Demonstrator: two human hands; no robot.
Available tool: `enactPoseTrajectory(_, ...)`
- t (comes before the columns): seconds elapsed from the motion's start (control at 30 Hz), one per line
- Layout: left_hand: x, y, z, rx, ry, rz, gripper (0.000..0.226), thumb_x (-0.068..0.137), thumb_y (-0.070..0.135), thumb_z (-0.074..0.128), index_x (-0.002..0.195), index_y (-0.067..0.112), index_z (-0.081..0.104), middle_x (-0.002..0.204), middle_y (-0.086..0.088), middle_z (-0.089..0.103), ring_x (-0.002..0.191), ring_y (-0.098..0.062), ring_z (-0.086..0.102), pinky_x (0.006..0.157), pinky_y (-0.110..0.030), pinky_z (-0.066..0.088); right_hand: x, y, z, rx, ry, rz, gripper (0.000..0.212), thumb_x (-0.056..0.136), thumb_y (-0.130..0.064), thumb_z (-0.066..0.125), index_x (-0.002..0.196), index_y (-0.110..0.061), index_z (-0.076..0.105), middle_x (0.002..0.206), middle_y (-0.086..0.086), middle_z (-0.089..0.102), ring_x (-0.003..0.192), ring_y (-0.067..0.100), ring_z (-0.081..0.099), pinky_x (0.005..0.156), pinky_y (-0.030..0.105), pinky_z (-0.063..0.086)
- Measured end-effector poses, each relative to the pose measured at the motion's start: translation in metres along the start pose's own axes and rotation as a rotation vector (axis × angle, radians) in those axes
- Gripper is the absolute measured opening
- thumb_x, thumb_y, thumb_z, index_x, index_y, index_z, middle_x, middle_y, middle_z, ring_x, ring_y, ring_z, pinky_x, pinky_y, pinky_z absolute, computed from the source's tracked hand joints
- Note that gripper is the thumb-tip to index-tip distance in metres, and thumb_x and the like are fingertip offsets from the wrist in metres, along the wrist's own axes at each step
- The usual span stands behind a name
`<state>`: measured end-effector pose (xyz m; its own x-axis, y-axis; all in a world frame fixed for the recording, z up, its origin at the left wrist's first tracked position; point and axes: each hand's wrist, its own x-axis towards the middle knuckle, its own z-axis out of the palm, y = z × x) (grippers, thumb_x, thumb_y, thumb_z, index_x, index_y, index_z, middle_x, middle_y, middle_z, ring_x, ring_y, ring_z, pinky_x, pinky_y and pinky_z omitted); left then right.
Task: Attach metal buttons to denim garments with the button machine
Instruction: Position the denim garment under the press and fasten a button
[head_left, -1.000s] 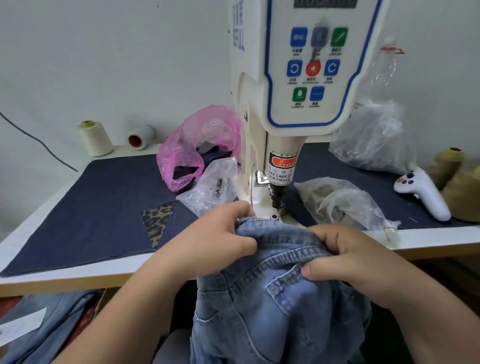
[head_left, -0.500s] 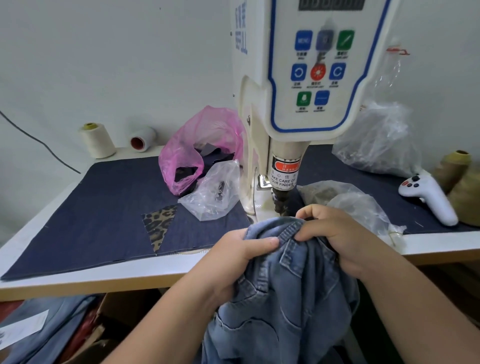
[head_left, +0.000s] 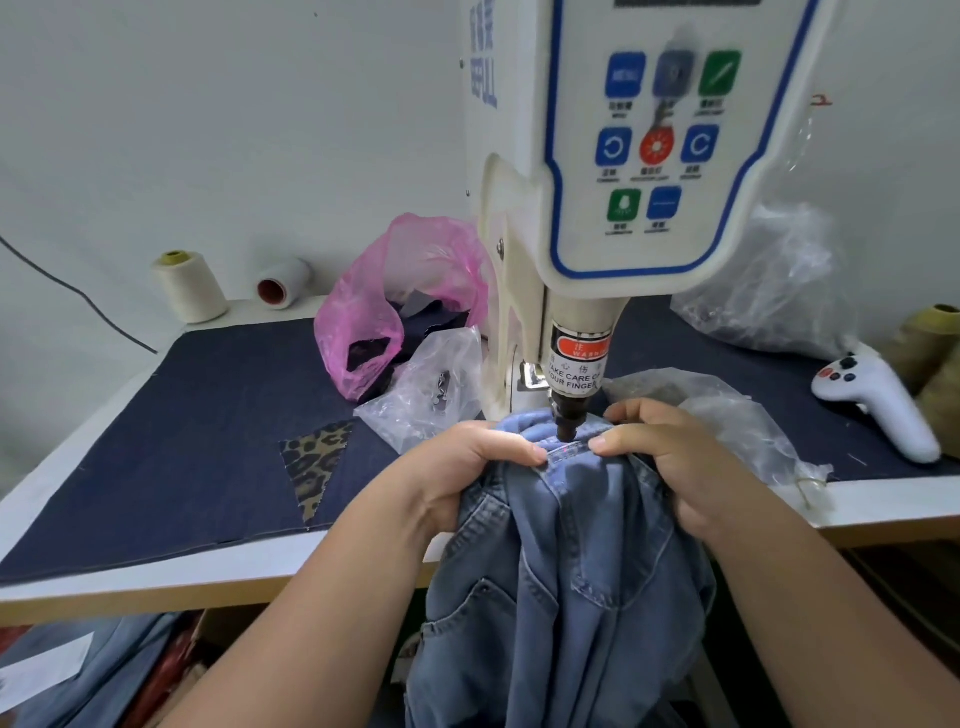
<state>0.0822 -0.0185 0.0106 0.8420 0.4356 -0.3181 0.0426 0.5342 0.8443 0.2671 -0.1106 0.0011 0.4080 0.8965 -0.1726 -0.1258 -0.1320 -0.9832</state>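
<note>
Button machine (head_left: 613, 218) as landmark: pink bag (head_left: 395, 306) and clear bag (head_left: 431, 395) crowding its left; clear bags (head_left: 727, 415) and white controller (head_left: 878, 400) occupying its right; navy mat (head_left: 182, 441) lying open far left.

Faded blue denim garment (head_left: 566, 571) with stitched seams, glossy cream plastic button machine (head_left: 597, 182), dark matt denim mat (head_left: 182, 441), crinkled translucent pink plastic bag (head_left: 395, 296)
</note>
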Motion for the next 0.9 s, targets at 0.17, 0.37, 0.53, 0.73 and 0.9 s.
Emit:
enactPoseTrajectory(0.17, 0.012, 0.001, -0.006, 0.084, 0.041, 0.013, 0.040, 0.072, 0.002, 0.065, 0.111, 0.001, 0.069, 0.107, -0.021, 0.071, 0.086, -0.028, 0.072, 0.079, -0.035, 0.060, 0.006, 0.004, -0.006, 0.157, 0.027, -0.005, 0.022, 0.067, 0.005, 0.071, 0.078, -0.011, 0.060, 0.059, 0.004, 0.064, 0.053, 0.012, 0.063, 0.048, 0.020, 0.051)
enactPoseTrajectory(0.37, 0.016, -0.009, -0.015, 0.124, 0.094, 0.083, 0.047, 0.072, 0.005, 0.070, 0.118, -0.003, 0.066, 0.117, -0.028, 0.068, 0.098, -0.034, 0.070, 0.086, -0.041, 0.058, 0.004, 0.012, -0.005, 0.204, -0.013, -0.021, 0.033, 0.047, -0.011, 0.074, 0.077, -0.013, 0.060, 0.063, 0.004, 0.064, 0.058, 0.013, 0.063, 0.050, 0.024, 0.052)
enactPoseTrajectory(0.53, 0.018, -0.020, -0.018, 0.118, 0.168, 0.174, 0.052, 0.065, 0.009, 0.077, 0.116, 0.005, 0.066, 0.108, -0.020, 0.073, 0.096, -0.032, 0.072, 0.080, -0.037, 0.059, 0.005, 0.018, -0.005, 0.227, -0.014, -0.040, 0.030, 0.050, -0.010, 0.073, 0.077, -0.014, 0.061, 0.066, 0.005, 0.064, 0.061, 0.014, 0.063, 0.054, 0.025, 0.052)
enactPoseTrajectory(0.73, 0.021, -0.028, -0.014, 0.135, 0.311, 0.301, 0.066, 0.049, 0.020, 0.088, 0.111, 0.014, 0.065, 0.103, -0.017, 0.075, 0.091, -0.031, 0.074, 0.078, -0.036, 0.057, 0.007, 0.022, -0.005, 0.218, 0.012, -0.066, 0.035, 0.051, -0.003, 0.076, 0.082, -0.013, 0.062, 0.073, 0.008, 0.066, 0.066, 0.018, 0.065, 0.057, 0.028, 0.053)
enactPoseTrajectory(0.9, 0.021, -0.026, -0.014, 0.149, 0.279, 0.299, 0.067, 0.051, 0.020, 0.088, 0.112, 0.014, 0.063, 0.103, -0.018, 0.075, 0.091, -0.033, 0.073, 0.085, -0.041, 0.059, 0.009, 0.023, -0.005, 0.218, 0.056, -0.078, 0.029, 0.052, -0.009, 0.074, 0.079, -0.015, 0.064, 0.073, 0.008, 0.067, 0.067, 0.017, 0.065, 0.060, 0.029, 0.053)
